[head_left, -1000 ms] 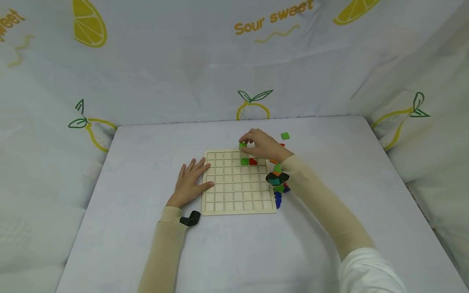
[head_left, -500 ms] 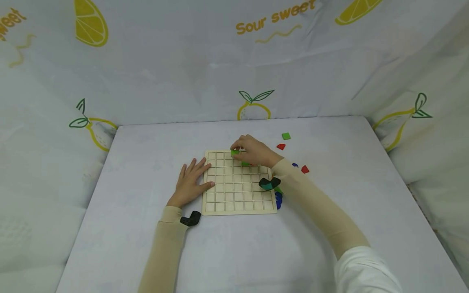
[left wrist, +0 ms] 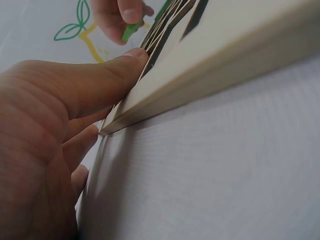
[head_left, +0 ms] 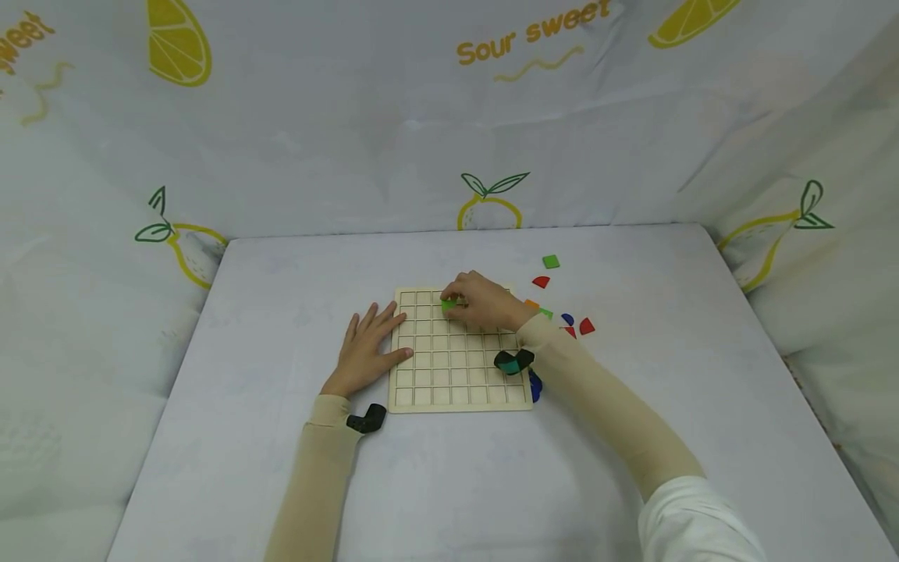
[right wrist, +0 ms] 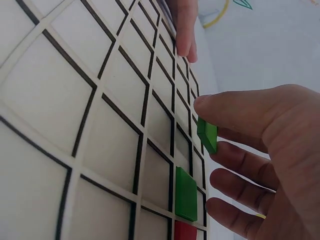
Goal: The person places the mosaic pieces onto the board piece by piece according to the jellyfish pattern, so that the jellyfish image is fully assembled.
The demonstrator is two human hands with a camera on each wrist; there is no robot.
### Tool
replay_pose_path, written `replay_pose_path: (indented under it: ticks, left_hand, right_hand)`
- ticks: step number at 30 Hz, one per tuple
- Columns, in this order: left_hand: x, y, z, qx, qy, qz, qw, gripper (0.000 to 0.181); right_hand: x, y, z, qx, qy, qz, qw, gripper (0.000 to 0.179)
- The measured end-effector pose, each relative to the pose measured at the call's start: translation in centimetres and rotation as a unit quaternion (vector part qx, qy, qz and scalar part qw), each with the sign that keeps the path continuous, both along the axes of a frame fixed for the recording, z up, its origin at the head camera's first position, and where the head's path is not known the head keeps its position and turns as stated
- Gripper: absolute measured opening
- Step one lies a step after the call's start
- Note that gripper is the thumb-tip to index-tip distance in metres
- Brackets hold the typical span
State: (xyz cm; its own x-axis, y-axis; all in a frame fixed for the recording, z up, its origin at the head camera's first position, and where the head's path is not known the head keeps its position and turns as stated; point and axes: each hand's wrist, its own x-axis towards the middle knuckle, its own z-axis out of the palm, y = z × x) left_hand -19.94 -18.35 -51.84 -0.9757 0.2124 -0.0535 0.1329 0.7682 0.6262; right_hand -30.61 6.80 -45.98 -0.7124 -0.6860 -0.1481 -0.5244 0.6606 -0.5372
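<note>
My right hand (head_left: 485, 302) pinches a green square tile (right wrist: 207, 134) between thumb and fingers, close over the far part of a wooden grid board (head_left: 426, 378). In the right wrist view, another green square tile (right wrist: 186, 194) sits in a cell of the board, with a red tile (right wrist: 185, 231) in the cell beside it. The head view has both hidden behind the right hand. My left hand (head_left: 363, 351) lies with fingers spread at the board's left edge, its thumb resting on the rim, as the left wrist view also shows.
Right of the board lie loose pieces: a green square (head_left: 551, 261), a red quarter-round (head_left: 541, 282), another red piece (head_left: 587, 326), a blue half-round (head_left: 567, 319) and an orange piece (head_left: 531, 304). Blue pieces (head_left: 536, 386) touch the board's right edge. A white cloth covers the table (head_left: 295, 281).
My right hand has carried the green tile from beyond the board's far edge leftward and nearer, over the grid. The left hand stays in place. Loose pieces at the right are now uncovered.
</note>
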Motion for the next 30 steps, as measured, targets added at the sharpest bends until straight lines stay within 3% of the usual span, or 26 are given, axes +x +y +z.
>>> replay_pose_path:
  ticks: [11, 30]
  left_hand:
    - [0.04, -0.06, 0.08, 0.006, 0.003, 0.0, 1.0, 0.073]
    - [-0.07, 0.1, -0.04, 0.003, -0.002, 0.003, 1.0, 0.073]
  right_hand:
    - [0.04, 0.23, -0.89, 0.025, 0.008, 0.015, 0.9995, 0.032]
    - [0.05, 0.82, -1.02, 0.049, 0.039, -0.002, 0.9981, 0.035]
